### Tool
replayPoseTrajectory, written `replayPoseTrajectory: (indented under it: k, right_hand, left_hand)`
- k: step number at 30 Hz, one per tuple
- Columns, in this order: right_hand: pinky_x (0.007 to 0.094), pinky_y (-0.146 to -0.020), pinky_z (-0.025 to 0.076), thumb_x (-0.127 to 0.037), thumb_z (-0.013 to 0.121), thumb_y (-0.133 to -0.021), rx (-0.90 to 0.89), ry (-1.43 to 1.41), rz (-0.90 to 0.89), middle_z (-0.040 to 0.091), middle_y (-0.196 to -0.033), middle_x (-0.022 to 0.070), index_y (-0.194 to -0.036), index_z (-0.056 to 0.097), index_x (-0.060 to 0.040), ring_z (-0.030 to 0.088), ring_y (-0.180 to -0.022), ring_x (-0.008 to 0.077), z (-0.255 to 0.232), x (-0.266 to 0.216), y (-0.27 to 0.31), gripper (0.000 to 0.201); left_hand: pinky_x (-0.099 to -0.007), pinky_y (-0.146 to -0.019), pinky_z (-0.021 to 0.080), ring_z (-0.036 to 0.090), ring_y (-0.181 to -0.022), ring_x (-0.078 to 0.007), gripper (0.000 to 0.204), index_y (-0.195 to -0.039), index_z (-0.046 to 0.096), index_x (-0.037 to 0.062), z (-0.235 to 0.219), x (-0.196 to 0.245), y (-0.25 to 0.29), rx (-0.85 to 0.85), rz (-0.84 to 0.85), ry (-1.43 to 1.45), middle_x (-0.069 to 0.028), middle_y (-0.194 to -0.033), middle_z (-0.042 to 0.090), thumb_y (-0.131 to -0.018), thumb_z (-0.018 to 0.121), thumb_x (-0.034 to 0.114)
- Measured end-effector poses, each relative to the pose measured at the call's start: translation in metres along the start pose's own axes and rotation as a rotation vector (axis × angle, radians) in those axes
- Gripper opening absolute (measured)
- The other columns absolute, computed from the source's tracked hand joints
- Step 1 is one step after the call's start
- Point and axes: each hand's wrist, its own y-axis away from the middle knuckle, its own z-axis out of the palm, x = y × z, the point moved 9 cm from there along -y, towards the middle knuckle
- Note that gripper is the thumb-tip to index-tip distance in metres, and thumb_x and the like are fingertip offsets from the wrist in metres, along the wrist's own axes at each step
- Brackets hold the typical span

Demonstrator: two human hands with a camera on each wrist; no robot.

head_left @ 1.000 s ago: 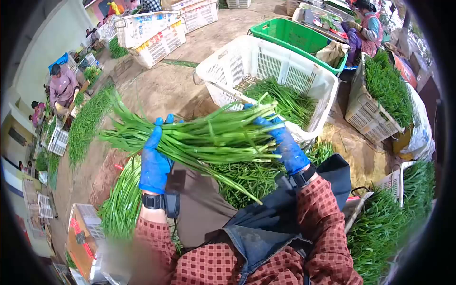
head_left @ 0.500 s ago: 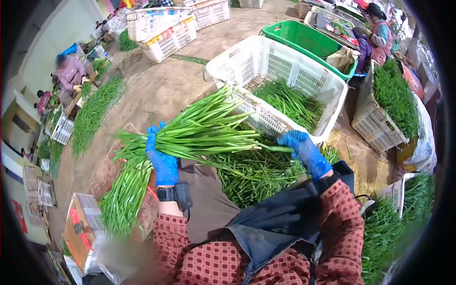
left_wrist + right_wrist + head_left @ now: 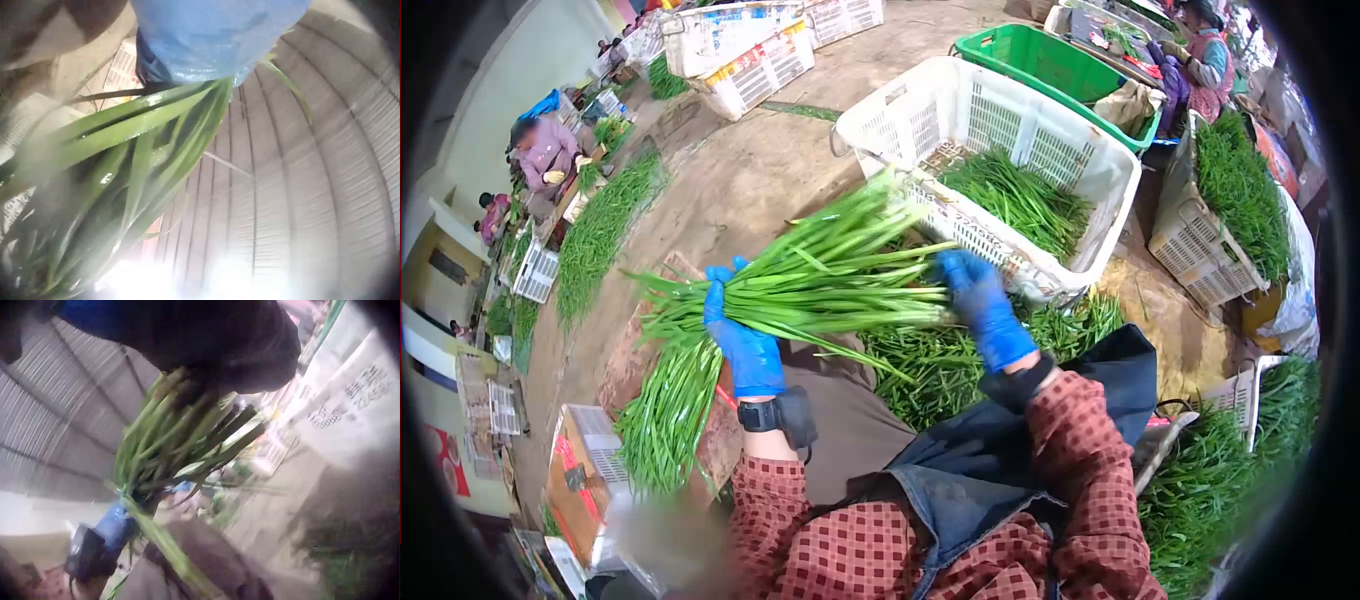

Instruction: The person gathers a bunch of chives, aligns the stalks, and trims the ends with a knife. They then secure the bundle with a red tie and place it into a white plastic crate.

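- Over the person's lap, the left hand, in a shiny, wrinkled blue glove, has its fingers curled round a bundle of green stalks.
- At the bundle's pale cut ends is the right hand, gloved likewise; the stems meet its fingers, but whether they clamp any cannot be told.
- The bundle lies roughly sideways, its stalks long, slim and smooth, wet-looking in the left wrist view, fanning unevenly at the cut ends; one stray stalk slants below.
- Beneath and beside it are a loose heap of darker stalks and a paler bunch.
- Red checked fabric sleeves and a dark, creased apron lie nearer the body.
- Beyond stands a white plastic crate, slotted, scuffed and holding greens, with dark characters and digits starting 2245, the rest blurred.
- Behind it sits a green plastic crate.
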Motion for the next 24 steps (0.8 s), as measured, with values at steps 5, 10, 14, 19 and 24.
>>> replayPoseTrajectory:
  k: [5,10,14,19,24]
  right_hand:
    - [0.0386,-0.067,0.048,-0.031,0.058,-0.089,-0.377,1.102,-0.157,0.065,-0.076,0.0111,-0.095,0.063,-0.0021,0.063,-0.073,0.0262,-0.043,0.012,0.01,0.03]
    - [0.0417,-0.075,0.049,-0.036,0.068,-0.08,-0.244,0.668,-0.709,0.065,-0.089,0.0169,-0.115,0.057,-0.0013,0.063,-0.083,0.0355,-0.011,-0.1,0.037,0.051]
    - [0.0341,-0.08,0.051,-0.024,0.075,-0.078,-0.366,0.13,-0.225,0.067,-0.098,0.0137,-0.119,0.056,-0.0027,0.065,-0.089,0.0232,0.035,-0.071,0.021,0.05]
    - [0.0261,-0.067,0.052,-0.014,0.071,-0.082,-0.367,-0.211,0.182,0.066,-0.094,0.0071,-0.108,0.059,-0.0019,0.062,-0.076,0.011,0.041,-0.04,0.037,0.031]
    - [0.0228,-0.063,0.049,-0.014,0.066,-0.085,-0.094,-0.364,0.168,0.061,-0.082,0.0013,-0.094,0.058,-0.0047,0.056,-0.07,0.0086,0.002,-0.037,0.032,0.016]
  left_hand:
    - [-0.0491,-0.098,0.043,0.058,-0.104,-0.0255,0.013,-0.098,0.063,0.0104,-0.039,0.025,-0.011,0.102,0.006,-0.007,-0.005,-0.105,0.064,-0.088,0.057,0.015]
    - [-0.0491,-0.097,0.044,0.056,-0.107,-0.027,0.012,-0.098,0.059,0.0077,-0.035,0.018,-0.002,0.196,-0.005,0.026,-0.0122,-0.111,0.061,-0.089,0.055,0.015]
    - [-0.0456,-0.099,0.042,0.056,-0.108,-0.0258,0.021,-0.107,0.061,0.0047,-0.023,0.002,0.001,0.12,-0.099,0.007,-0.0134,-0.114,0.061,-0.088,0.057,0.014]
    - [-0.0478,-0.095,0.045,0.059,-0.101,-0.0267,0.008,-0.087,0.062,0.0074,-0.015,0.001,0.01,0.125,-0.154,0.008,-0.01,-0.099,0.064,-0.087,0.057,0.014]
    - [-0.0459,-0.094,0.046,0.059,-0.099,-0.0261,0.007,-0.088,0.062,0.0069,-0.023,-0.009,0.003,0.12,-0.097,-0.002,-0.0087,-0.096,0.065,-0.087,0.059,0.013]
